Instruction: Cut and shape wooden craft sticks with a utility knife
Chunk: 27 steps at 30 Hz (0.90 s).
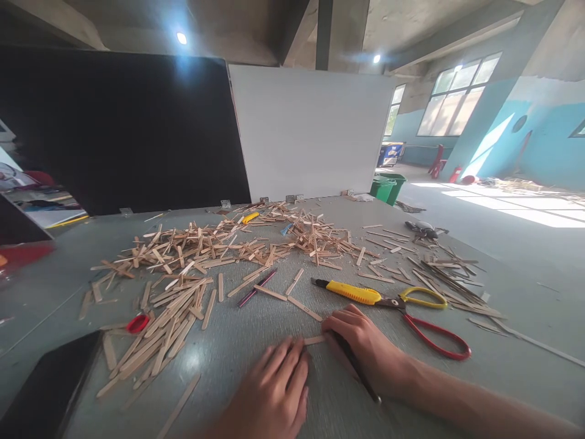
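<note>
My left hand (276, 384) rests on the grey table, its fingertips on the left end of a short wooden popsicle stick (313, 340). My right hand (359, 341) is closed around a dark pen (359, 369), whose back end points down toward me; its tip is hidden under the fingers at the stick's right end. Just beyond lie single popsicle sticks (305, 308) and a purple pen (257, 288). A yellow box cutter (351, 291) lies past my right hand, beside scissors (434, 335) with one yellow and one red handle.
A large heap of popsicle sticks (178, 305) spreads over the left and back table. A red ring (138, 324) lies among them. Thin strips (457, 286) lie at right. A black flat object (50, 384) is at near left. Black (150, 134) and white panels (311, 134) stand behind.
</note>
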{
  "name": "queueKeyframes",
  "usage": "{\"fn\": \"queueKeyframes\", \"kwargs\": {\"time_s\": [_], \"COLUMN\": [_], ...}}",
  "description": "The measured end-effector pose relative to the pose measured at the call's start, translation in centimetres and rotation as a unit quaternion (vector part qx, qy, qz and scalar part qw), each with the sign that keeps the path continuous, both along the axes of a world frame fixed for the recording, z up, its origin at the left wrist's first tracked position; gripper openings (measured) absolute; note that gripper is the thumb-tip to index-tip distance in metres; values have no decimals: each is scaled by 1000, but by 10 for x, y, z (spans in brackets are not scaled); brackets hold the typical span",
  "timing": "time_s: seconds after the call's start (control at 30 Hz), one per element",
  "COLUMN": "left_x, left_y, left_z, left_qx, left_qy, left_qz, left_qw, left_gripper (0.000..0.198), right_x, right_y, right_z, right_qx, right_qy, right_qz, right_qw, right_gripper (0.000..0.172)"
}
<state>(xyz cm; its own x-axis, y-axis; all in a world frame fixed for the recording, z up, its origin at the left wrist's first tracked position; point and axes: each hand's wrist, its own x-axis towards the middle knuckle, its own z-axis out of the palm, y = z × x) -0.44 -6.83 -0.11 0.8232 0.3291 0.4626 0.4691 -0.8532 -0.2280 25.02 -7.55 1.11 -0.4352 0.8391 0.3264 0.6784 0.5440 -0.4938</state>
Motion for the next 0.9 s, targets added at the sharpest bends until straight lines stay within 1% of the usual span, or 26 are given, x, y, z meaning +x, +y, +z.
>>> {"fn": "queueKeyframes", "kwargs": {"time_s": [0.17, 0.4, 0.53, 0.63, 0.9], "left_x": [0, 0, 0, 0, 1], "left_y": [0, 1, 1, 1, 1], "left_z": [1, -2, -3, -2, -1], "left_qx": [5, -10, -17, -8, -4], "left_qy": [1, -3, -13, -4, 1], "left_qz": [-3, -5, -5, -8, -5], "left_qw": [1000, 1000, 1000, 1000, 1000], "left_gripper": [38, 39, 38, 39, 39], "right_x": [0, 0, 0, 0, 0], "right_y": [-1, 0, 0, -1, 2], "right_z": [-1, 0, -1, -2, -9], "right_qx": [2, 6, 7, 9, 11], "right_qy": [-1, -3, 0, -2, 1], "right_qz": [-8, 1, -3, -5, -10], "right_qw": [1000, 1000, 1000, 1000, 1000], "right_gripper": [25, 23, 24, 26, 22]}}
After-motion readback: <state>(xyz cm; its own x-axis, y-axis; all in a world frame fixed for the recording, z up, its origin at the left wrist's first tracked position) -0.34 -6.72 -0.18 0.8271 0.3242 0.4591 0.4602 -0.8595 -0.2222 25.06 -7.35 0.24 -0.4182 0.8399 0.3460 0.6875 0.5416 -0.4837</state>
